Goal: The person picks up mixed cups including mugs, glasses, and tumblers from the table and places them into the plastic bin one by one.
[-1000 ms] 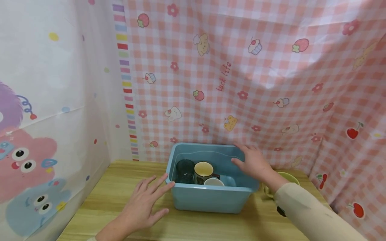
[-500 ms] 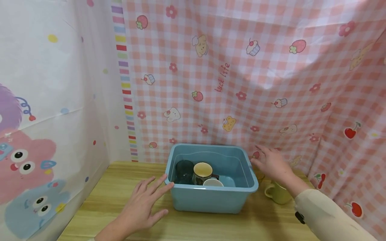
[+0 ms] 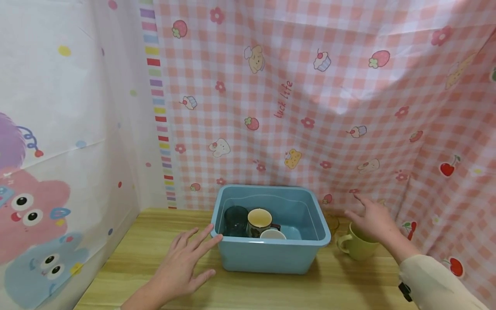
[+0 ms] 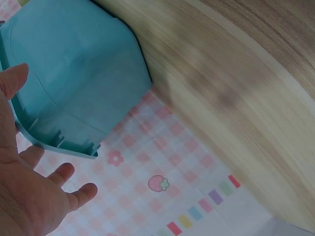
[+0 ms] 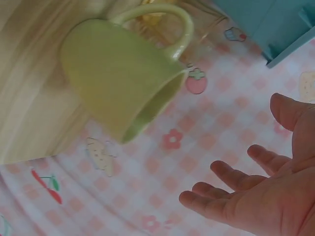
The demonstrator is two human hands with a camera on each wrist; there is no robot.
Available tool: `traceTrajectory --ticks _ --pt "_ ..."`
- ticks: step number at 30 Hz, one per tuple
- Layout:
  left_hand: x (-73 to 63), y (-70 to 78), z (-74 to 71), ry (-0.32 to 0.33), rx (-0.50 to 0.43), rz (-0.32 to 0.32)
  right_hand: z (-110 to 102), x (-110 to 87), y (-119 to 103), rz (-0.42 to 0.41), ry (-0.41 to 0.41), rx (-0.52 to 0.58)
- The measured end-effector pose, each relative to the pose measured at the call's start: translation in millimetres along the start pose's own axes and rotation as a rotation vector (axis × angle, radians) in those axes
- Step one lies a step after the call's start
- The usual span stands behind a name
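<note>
A blue plastic bin [image 3: 267, 258] stands on the wooden table, holding a dark glass cup [image 3: 236, 220], a brown-and-cream mug [image 3: 259, 220] and a white cup [image 3: 273, 234]. My left hand [image 3: 182, 262], fingers spread, has its fingertips at the bin's front left corner. To the right of the bin stands a yellow-green mug [image 3: 358, 247], its handle toward the bin. Over that mug hovers my right hand [image 3: 377, 219], fingers extended. The right wrist view shows a gap between this hand [image 5: 256, 191] and the upright mug [image 5: 118, 73].
An amber clear glass item [image 3: 332, 224], mostly hidden, sits between the bin and the green mug. A pink checked curtain [image 3: 302, 107] hangs close behind the bin, and a white cartoon-print curtain [image 3: 77, 163] borders the left. The wooden tabletop [image 3: 135, 245] extends left and in front.
My right hand has left the bin's right side and moved rightward to above the green mug. My left hand stays at the bin's corner.
</note>
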State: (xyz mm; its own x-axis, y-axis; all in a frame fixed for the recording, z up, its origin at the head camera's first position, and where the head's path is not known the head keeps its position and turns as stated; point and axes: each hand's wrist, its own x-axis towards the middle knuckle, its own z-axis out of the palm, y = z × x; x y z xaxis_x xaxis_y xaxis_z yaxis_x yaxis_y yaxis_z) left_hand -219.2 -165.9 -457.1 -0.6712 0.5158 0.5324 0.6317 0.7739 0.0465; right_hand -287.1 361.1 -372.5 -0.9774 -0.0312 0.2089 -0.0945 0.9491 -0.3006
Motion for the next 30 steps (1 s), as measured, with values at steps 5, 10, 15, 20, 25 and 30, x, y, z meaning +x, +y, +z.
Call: traceTrajectory --ticks 5,10,15,20,25,30 --pt "-0.7 -0.4 0.8 -0.003 -0.005 -0.007 7 -7.3 16 0.059 0.003 -0.013" --pt "-1.0 -1.3 1.4 -0.008 -0.002 -0.010 22 -15.7 21 0.185 -0.059 -0.012" --pt "-1.3 -1.7 1.4 -0.013 -0.004 -0.013 43 -21.0 19 0.266 -0.022 0.024" --pt "-1.2 -1.4 1.2 -0.014 -0.008 -0.019 59 -24.2 17 0.310 0.029 0.037" --pt "-1.3 -0.9 1.1 -0.010 0.003 -0.016 68 -24.5 15 0.365 0.020 0.048" --pt "-1.8 -0.4 1.7 -0.005 -0.001 -0.013 73 -21.7 13 0.397 0.016 0.035"
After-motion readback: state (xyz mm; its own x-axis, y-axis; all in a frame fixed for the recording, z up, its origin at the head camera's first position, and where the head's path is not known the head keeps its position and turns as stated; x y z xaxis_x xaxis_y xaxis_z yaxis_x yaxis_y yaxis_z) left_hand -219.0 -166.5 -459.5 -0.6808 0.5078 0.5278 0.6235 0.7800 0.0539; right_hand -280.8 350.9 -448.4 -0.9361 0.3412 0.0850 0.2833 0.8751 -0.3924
